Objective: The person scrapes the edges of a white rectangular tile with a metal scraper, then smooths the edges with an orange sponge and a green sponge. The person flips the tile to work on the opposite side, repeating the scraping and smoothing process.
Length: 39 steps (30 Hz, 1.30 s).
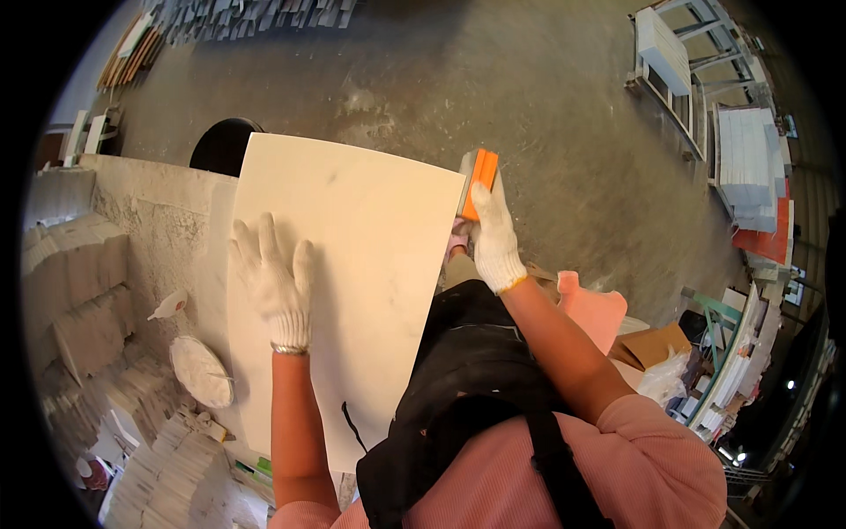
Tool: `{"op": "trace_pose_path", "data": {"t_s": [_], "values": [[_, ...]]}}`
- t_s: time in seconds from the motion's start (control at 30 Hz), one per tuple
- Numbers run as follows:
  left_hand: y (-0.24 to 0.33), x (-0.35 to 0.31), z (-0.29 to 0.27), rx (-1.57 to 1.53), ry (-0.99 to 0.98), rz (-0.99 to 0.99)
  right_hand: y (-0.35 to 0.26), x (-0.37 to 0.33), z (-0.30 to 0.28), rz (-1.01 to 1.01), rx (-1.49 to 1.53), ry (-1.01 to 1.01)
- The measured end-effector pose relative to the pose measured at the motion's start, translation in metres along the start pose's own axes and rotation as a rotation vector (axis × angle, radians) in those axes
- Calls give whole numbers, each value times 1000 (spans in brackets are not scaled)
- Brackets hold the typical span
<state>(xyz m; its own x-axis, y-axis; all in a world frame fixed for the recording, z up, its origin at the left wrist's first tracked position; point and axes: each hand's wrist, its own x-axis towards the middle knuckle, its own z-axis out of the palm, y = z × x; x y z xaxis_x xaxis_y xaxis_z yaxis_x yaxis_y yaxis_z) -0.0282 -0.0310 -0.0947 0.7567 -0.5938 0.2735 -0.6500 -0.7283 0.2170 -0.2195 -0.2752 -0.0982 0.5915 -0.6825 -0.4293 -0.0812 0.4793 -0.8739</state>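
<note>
The person's left hand (275,284), in a white knit glove, lies flat and fully open on a large white slab (352,264), fingers spread and pointing away from the body, palm pressed to the surface and gripping nothing. The slab (pale, smooth, with faint grey marks and a dark curved line near its lower edge) rests on a dusty grey workbench (163,212) and overhangs it on the person's right side, reaching from just below the chest to the far edge of the bench. The right hand (493,236), gloved the same way, is closed around an orange block (480,181) with a grey face, holding it against the slab's far right edge; the fingers wrap the block's lower part, so the hand is clenched rather than open. Both forearms are bare between glove and pink sleeve, and a black apron (476,388) hangs from the person's front. On the bench left of the slab lie a round white disc (201,370) and a small white squeeze bottle (167,305). Stacks of pale tiles (84,291) fill the left side, and more white tiles sit piled on metal racks (745,159) across the bare concrete floor (546,88) at the upper right.
</note>
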Motion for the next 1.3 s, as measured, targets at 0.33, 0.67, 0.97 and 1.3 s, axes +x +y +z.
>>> {"op": "trace_pose_path", "data": {"t_s": [0.33, 0.67, 0.97, 1.3], "values": [[7, 90, 21, 117, -69, 36, -14, 6, 4, -42, -113, 78], [11, 89, 17, 144, -93, 52, -11, -3, 1, -134, -125, 18], [15, 90, 12, 104, -55, 143, 37, -57, 0, -353, -384, -61], [10, 88, 17, 85, -29, 181, 55, -66, -6, -415, -500, -17]]}}
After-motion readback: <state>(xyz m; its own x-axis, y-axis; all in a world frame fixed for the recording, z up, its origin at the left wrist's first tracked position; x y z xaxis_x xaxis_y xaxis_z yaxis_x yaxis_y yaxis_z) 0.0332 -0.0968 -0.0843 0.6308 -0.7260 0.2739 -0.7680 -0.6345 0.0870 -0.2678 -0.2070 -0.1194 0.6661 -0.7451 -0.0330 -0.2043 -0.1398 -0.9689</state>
